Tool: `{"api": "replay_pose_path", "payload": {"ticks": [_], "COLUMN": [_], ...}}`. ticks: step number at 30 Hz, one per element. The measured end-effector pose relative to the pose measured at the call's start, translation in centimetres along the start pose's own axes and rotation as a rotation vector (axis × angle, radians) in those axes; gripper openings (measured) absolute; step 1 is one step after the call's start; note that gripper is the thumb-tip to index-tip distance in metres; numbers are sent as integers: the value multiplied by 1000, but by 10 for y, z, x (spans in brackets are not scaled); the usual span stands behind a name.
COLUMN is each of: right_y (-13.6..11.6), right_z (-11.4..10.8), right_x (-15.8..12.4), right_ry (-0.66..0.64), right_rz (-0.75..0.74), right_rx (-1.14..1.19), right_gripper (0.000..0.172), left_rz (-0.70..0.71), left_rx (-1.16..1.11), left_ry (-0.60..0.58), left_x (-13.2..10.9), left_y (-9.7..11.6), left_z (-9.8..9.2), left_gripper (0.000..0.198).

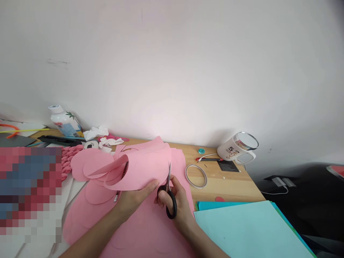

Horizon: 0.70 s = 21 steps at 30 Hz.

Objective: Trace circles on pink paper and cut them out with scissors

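My left hand (137, 196) grips a pink paper sheet (150, 163) by its near edge, thumb on top and the other fingers hidden beneath. The sheet curls up, and a rounded opening is cut into its left side. In my right hand (178, 200) is a pair of black-handled scissors (172, 206), blades pointing up at the sheet's right edge. Whether the blades are on the paper or just beside it, I cannot tell. Several cut pink paper rounds (91, 161) overlap at the left. More pink paper lies under both hands, with a pencil (116, 196) partly showing.
A roll of tape (196, 176) lies right of the pink paper. Behind it are a white mug (238, 147), a red-and-black pen (209, 159) and a dark card (228, 166). Blue paper sheets (249, 225) fill the near right. A white bottle (66, 122) and crumpled tissues (96, 132) stand back left.
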State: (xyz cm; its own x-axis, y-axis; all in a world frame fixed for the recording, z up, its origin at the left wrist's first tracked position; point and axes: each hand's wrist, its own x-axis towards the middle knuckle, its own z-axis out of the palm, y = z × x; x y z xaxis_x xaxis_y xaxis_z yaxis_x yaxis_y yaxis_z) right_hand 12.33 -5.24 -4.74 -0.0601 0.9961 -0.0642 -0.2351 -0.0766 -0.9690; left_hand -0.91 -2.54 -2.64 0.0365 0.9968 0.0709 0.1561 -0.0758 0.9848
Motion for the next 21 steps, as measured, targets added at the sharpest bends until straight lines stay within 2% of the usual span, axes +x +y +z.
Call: {"api": "replay_pose_path", "payload": {"ticks": [7, 14, 21], "right_y": [1, 6, 5], "right_z": [1, 1, 5], "right_x": [0, -1, -3], "right_ry": [1, -1, -27], "right_rz": [6, 11, 0], "right_rx": [-6, -8, -21], "right_gripper": [34, 29, 28], "left_rz": [-65, -75, -74], "left_rx": [-1, -256, -217], "left_ry": [-23, -79, 60], "left_x": [3, 3, 2], "left_y": [-10, -12, -14], "left_z": [-6, -4, -5], "left_gripper": [24, 19, 22]}}
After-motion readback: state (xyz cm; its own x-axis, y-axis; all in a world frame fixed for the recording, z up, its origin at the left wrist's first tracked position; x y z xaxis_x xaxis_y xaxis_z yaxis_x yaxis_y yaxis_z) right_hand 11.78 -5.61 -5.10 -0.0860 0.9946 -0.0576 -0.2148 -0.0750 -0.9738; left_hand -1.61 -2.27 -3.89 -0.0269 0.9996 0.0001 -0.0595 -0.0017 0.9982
